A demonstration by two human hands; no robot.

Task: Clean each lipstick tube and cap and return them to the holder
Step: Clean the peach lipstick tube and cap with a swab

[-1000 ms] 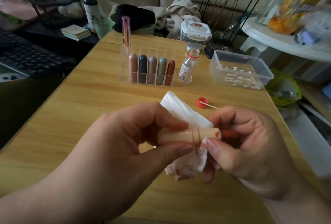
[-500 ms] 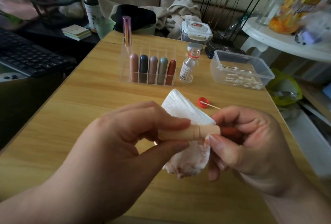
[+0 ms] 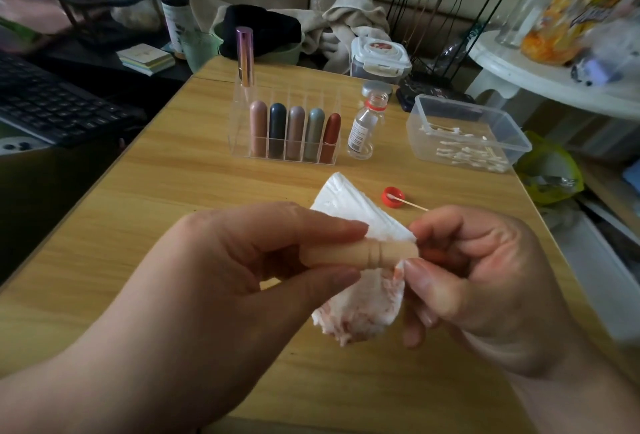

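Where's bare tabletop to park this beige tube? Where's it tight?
Free: the broad patch left of the holder out to the table's left edge, and the band between holder and tissue. Crowded: right of the holder, where bottle, swab tub, red cap and cotton swab sit close.

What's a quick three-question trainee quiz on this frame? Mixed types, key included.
1. True or false: the tip of the cotton swab rests in the red cap.
2. How many lipsticks stand in the front row of the holder? A three, B five, C seven.
3. Which hand, left hand or right hand, presses the stained tissue against the beige lipstick?
Key: 1 true; 2 B; 3 right hand.
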